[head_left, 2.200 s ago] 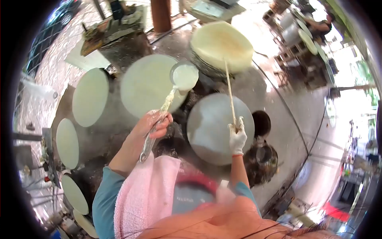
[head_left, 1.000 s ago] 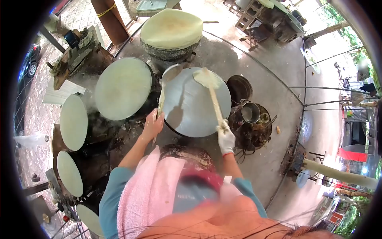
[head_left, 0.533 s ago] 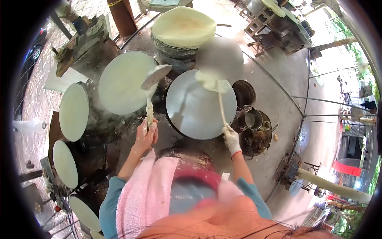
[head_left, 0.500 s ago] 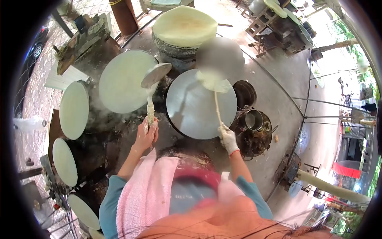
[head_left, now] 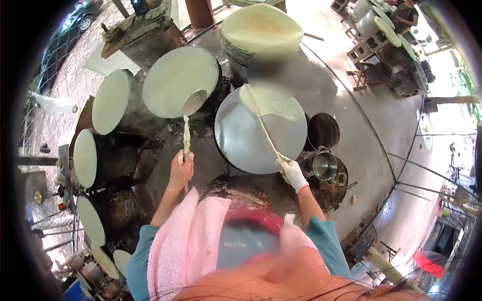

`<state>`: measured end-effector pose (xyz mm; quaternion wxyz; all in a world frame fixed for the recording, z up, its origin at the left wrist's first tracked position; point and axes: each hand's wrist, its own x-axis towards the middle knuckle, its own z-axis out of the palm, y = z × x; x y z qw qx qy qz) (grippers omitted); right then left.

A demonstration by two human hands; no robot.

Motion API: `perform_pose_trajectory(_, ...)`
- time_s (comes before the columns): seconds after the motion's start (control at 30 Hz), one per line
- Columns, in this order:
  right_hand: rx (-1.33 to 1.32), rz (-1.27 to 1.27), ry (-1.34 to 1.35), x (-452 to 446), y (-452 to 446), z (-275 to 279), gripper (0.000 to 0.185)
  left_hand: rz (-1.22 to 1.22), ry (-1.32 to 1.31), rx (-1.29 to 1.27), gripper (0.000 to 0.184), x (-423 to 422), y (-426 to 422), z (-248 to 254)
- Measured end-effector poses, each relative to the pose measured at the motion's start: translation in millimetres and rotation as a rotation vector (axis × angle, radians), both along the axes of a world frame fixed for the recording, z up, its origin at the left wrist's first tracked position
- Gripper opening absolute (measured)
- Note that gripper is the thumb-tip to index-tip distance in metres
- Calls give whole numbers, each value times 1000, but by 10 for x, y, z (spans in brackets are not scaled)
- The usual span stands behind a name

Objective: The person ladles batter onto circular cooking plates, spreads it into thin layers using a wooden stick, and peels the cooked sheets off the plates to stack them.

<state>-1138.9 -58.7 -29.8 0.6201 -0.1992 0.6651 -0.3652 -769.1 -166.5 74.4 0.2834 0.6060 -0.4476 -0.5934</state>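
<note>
1. Currently the left hand [head_left: 181, 170], bare, is wrapped around the batter-crusted handle of a metal ladle [head_left: 195, 102].
2. The ladle's bowl overlaps the lower edge of a round pale sheet [head_left: 175, 80] left of centre; whether it touches the sheet cannot be told.
3. The right hand [head_left: 292, 173], in a smeared white glove with a red band at the wrist, grips the near end of a long, thin wooden stick [head_left: 264, 124].
4. The stick slants up and to the left across a round grey griddle [head_left: 246, 143], which stands in front of the person, between the two hands and farther out.
5. On the griddle's far part lies a patch of pale batter [head_left: 278, 106], with the stick's far end at its left side; the near part is bare metal. A blurred grey patch covers part of the far rim.
6. Beyond the griddle, a larger pale sheet [head_left: 261, 27] sits on a rounded dark base.
7. To the griddle's right stand a dark bucket [head_left: 325, 130] and, nearer, a metal pot [head_left: 324, 165].
8. A pink towel [head_left: 170, 251] hangs over the person's front.
9. Another person [head_left: 407, 17] is at the far right, beside more pale discs [head_left: 387, 31].
</note>
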Motion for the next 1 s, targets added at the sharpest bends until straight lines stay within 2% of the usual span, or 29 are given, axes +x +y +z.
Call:
perform_pose_trajectory(0.07, -117, 8, 70, -264, 62, -128, 37, 8, -64, -67, 15, -30, 77, -11)
perform_pose_trajectory(0.1, -308, -75, 222, -429, 6, -347, 32, 22, -77, -111, 16, -19, 128, -97)
perform_pose_trajectory(0.13, -250, -101, 171, -639, -72, -134, 31, 39, -91, -152, 16, -11, 192, -173)
perform_pose_trajectory(0.2, -174, -73, 105, -913, -269, -373, 31, 12, -147, -226, 17, -21, 290, -243)
perform_pose_trajectory(0.27, 37, 127, 74, -807, -303, -424, 34, 41, -161, -192, 18, -52, 360, -241)
perform_pose_trajectory(0.33, 40, 219, -57, -558, -235, -64, 34, 121, -134, -35, 19, -93, 470, -141)
perform_pose_trajectory(0.37, 22, 242, -55, -570, -154, -279, 34, 90, -186, -52, 20, -65, 508, -177)
perform_pose_trajectory(0.4, 95, 261, -57, -577, -162, -16, 35, 108, -183, -42, 20, -56, 525, -197)
perform_pose_trajectory(0.47, -53, 252, 53, -839, -232, -37, 38, 139, -179, -16, 21, -31, 586, -226)
perform_pose_trajectory(0.53, -210, 79, -63, -1170, -449, -428, 39, 149, -241, -82, 22, -4, 586, -316)
perform_pose_trajectory(0.6, -213, 198, 55, -1285, -664, -769, 37, 149, -290, -90, 22, -32, 645, -324)
perform_pose_trajectory(0.67, 78, 356, 25, -932, -662, 109, 35, 127, -338, -53, 22, -35, 677, -224)
perform_pose_trajectory(0.7, 117, 485, 54, -915, -592, 97, 33, 104, -370, -25, 21, 14, 715, -224)
perform_pose_trajectory(0.73, 100, 408, -18, -844, -491, 50, 29, 74, -426, -98, 21, 57, 745, -251)
perform_pose_trajectory(0.8, 129, 444, -60, -978, -438, 78, 29, 19, -538, -239, 22, 116, 818, -317)
perform_pose_trajectory(0.87, -199, 423, 101, -1191, -566, -288, 32, 21, -566, -243, 23, 138, 776, -343)
perform_pose_trajectory(0.9, -195, 265, -6, -1271, -703, -400, 33, 15, -587, -259, 24, 141, 716, -373)
perform_pose_trajectory(0.93, -235, 289, 162, -1305, -853, -517, 33, 10, -606, -276, 25, 128, 650, -418)
perform_pose_trajectory(1.0, -145, 449, 135, -1202, -1018, -462, 34, -39, -676, -383, 25, 105, 466, -561)
